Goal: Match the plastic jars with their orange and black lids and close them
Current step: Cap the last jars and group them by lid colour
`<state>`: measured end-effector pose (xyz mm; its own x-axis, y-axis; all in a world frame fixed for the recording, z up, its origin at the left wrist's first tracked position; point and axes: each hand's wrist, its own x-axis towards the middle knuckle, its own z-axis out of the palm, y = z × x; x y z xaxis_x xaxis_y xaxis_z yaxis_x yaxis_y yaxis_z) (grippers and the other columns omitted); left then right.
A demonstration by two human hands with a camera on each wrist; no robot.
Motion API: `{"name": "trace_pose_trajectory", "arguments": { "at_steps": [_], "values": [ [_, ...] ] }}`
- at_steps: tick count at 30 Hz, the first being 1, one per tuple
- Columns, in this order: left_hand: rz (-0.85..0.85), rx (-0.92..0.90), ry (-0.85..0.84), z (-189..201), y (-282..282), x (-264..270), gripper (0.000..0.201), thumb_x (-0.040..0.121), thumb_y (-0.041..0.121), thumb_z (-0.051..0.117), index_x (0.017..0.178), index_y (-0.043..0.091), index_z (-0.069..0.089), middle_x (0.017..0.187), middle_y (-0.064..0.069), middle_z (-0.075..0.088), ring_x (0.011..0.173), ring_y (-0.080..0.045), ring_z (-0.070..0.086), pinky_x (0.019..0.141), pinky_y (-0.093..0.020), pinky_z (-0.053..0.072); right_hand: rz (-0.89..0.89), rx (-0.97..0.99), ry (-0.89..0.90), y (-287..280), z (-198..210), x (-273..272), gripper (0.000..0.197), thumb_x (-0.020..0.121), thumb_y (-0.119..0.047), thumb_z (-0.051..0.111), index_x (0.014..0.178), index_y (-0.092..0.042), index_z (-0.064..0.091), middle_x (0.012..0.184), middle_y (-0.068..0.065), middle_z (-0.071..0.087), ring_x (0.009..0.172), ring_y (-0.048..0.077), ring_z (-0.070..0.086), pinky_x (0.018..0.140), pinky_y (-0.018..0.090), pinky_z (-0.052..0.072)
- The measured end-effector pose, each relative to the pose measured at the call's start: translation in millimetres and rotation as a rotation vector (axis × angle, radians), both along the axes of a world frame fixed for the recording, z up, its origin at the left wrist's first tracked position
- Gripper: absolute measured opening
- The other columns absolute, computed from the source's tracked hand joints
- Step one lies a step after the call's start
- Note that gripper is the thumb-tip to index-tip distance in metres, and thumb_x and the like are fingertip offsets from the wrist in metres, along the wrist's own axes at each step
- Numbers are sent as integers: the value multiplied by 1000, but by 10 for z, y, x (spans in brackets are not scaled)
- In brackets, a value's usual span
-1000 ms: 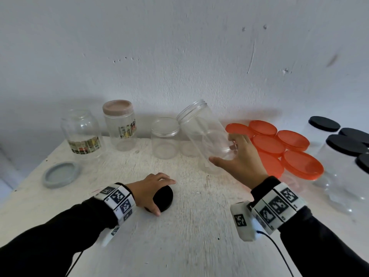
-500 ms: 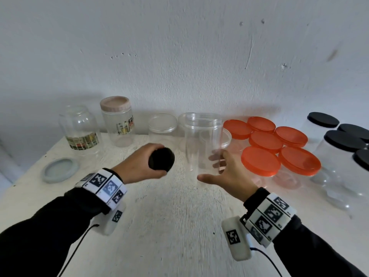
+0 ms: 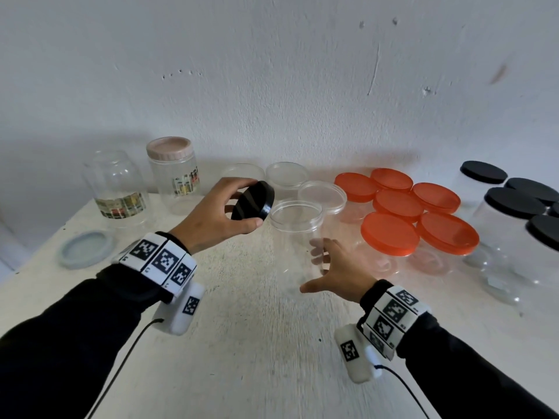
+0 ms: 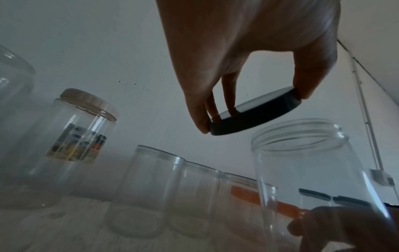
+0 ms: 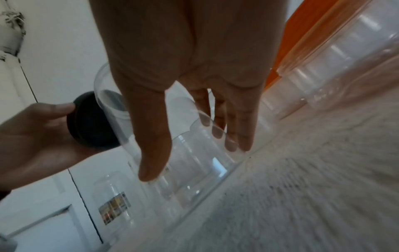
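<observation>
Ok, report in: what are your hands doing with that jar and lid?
Left hand pinches black lid, tilted beside rim. Right hand grips open jar. Nothing between them.

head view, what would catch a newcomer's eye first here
The black lid pinched in the left hand, tilted beside the mouth of the clear jar that the right hand grips at centre. Next, the cluster of orange-lidded jars to the right.

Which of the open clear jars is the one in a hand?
The front open jar, nearest the camera: the right hand grips its lower body while the black lid hovers beside its mouth. The other open jars stand untouched behind.
</observation>
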<state>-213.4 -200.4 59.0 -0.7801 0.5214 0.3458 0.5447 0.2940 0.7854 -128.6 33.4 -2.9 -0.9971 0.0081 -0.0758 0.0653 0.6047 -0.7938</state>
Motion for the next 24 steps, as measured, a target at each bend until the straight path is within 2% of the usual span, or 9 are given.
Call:
{"name": "trace_pose_trajectory", "arguments": {
  "at_steps": [4,7,10,12,13,16,18,21,24],
  "values": [
    [-7,13,28,19,95,36,73,58,55,63,124,30,44,124,8,47,113,5,47,84,-4,40,14,-28,-22,24,-45,7,93,60,-16,87,133,-16,30,120,1,46,109,14,52,82,20,48],
    [-4,-5,45,22,163,51,75,58,56,63,124,24,46,124,7,50,116,-2,48,91,-12,42,24,-51,-42,39,-71,13,89,62,-12,85,127,-17,25,121,2,45,112,14,50,80,18,46],
    [-29,-54,100,36,215,59,77,61,57,61,127,18,48,127,5,50,118,-7,47,96,-21,42,41,-91,-91,52,-83,26,82,67,-17,83,123,-18,23,126,1,44,119,15,47,91,27,46],
    [-58,-76,125,47,259,67,76,63,57,59,128,18,48,128,5,49,118,-6,46,96,-19,40,34,-120,-93,45,-79,40,79,66,-24,83,122,-21,27,128,-2,45,120,14,46,96,35,47],
    [-75,-89,135,52,283,71,75,63,57,58,127,19,49,129,6,48,118,-3,45,96,-14,37,23,-119,-80,35,-69,46,77,65,-26,83,121,-23,30,127,-2,46,118,13,47,95,35,48],
    [-125,-144,174,79,358,91,75,64,59,57,128,19,50,133,7,47,119,2,41,93,-1,31,-21,-89,-18,-16,-14,70,62,66,-22,83,110,-24,38,121,-1,45,108,10,49,79,20,50],
    [-155,-206,200,98,400,104,78,64,61,55,129,19,51,135,6,46,123,-1,39,99,-8,30,-31,-97,7,-36,1,74,59,67,-18,83,108,-23,40,117,-2,46,104,8,49,73,16,50],
    [-185,-290,234,104,452,118,82,62,64,53,129,18,51,136,5,45,126,-7,37,104,-24,31,-51,-131,34,-56,-3,79,63,66,-14,83,110,-21,39,107,-9,49,99,5,50,71,16,52],
    [-194,-337,237,86,494,116,85,60,66,55,131,20,49,138,7,42,128,-5,33,104,-21,27,-53,-131,38,-59,-2,77,62,66,-13,83,112,-16,42,105,-9,50,99,6,51,76,20,53]
  ]
}}
